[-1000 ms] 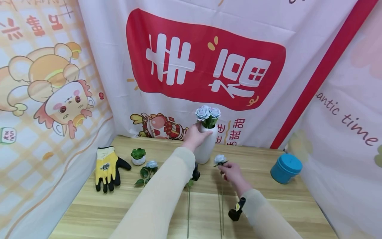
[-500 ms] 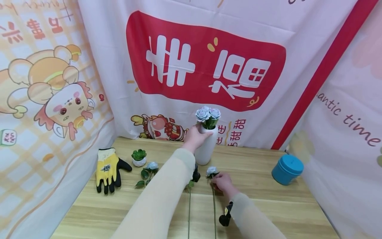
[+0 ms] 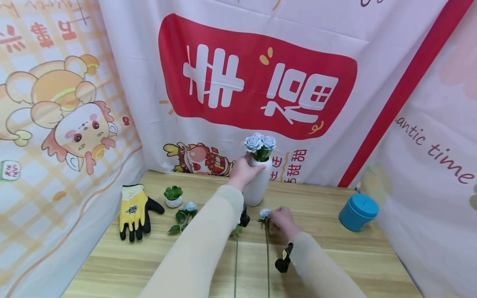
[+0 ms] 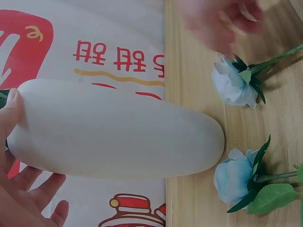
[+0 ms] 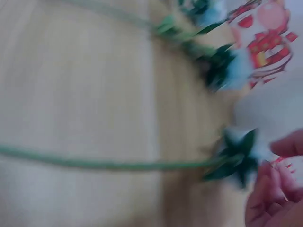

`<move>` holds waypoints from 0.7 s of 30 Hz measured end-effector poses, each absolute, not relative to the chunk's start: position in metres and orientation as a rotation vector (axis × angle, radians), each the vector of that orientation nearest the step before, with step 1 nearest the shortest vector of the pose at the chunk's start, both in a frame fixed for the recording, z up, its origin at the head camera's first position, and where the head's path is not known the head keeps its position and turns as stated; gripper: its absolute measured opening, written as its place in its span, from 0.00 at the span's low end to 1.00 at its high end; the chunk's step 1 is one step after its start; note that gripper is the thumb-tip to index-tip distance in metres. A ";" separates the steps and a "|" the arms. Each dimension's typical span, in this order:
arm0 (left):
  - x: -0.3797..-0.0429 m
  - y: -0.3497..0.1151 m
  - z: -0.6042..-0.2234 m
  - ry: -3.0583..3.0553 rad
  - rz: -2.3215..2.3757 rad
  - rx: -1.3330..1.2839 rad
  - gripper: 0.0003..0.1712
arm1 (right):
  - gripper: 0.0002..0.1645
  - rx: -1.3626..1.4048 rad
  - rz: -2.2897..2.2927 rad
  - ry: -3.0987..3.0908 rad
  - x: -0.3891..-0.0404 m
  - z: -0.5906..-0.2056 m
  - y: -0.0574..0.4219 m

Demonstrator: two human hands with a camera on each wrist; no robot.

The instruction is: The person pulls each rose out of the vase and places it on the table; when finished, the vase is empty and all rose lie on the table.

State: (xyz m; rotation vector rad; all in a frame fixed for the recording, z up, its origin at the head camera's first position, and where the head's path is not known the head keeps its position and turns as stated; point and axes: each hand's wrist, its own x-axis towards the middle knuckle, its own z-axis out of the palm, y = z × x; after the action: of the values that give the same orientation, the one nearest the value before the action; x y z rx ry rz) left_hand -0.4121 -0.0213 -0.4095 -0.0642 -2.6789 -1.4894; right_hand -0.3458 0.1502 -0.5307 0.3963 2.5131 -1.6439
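My left hand (image 3: 244,170) grips the white vase (image 3: 256,186) near its neck, thumb and fingers around it. Pale blue roses (image 3: 259,142) stand in its mouth. In the left wrist view the vase (image 4: 118,130) fills the middle. To its right a pale blue rose (image 3: 265,213) lies on the table, its long stem toward me. Beside its bloom is my right hand (image 3: 284,221), fingers at the petals and off the stem. In the right wrist view, thumb and fingers are apart next to the blurred bloom (image 5: 236,158); contact is unclear. Another rose (image 4: 234,179) lies alongside.
Left on the wooden table (image 3: 316,281) are a yellow-and-black glove (image 3: 135,212), a small potted succulent (image 3: 173,196) and a leafy blue rose (image 3: 189,207), partly behind my left sleeve. A blue lidded canister (image 3: 358,212) stands right. Printed cloth (image 3: 257,74) hangs behind.
My right hand has moved left and set the rose down, then shifted from its stem to beside its bloom. The left hand keeps its hold on the vase.
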 end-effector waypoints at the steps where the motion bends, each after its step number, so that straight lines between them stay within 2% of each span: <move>1: -0.412 -0.022 -0.409 -2.679 -1.489 -0.065 0.42 | 0.08 0.415 -1.671 2.526 -0.349 -0.522 0.148; 4: -0.412 -0.023 -0.409 -2.679 -1.500 -0.070 0.43 | 0.11 0.475 -1.827 2.552 -0.358 -0.490 0.139; 7: -0.413 -0.023 -0.411 -2.684 -1.509 -0.072 0.43 | 0.10 0.442 -2.051 2.585 -0.366 -0.458 0.125; 10: -0.415 -0.024 -0.412 -2.706 -1.478 -0.062 0.44 | 0.08 0.235 -2.173 2.695 -0.373 -0.430 0.111; 14: -0.418 -0.026 -0.412 -2.761 -1.415 -0.041 0.39 | 0.05 -0.069 -2.019 2.884 -0.379 -0.403 0.099; 17: -0.419 -0.027 -0.410 -2.799 -1.359 -0.050 0.36 | 0.14 -0.155 -1.807 2.956 -0.383 -0.392 0.095; 21: -0.418 -0.026 -0.409 -2.811 -1.308 -0.058 0.34 | 0.25 -0.086 -1.636 2.968 -0.389 -0.385 0.092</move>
State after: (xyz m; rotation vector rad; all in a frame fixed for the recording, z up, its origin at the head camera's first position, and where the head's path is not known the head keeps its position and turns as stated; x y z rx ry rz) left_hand -0.4177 -0.0258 -0.4088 -0.0582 -2.8109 -1.3083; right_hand -0.3888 0.0921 -0.3845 -0.0856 2.9675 -1.6358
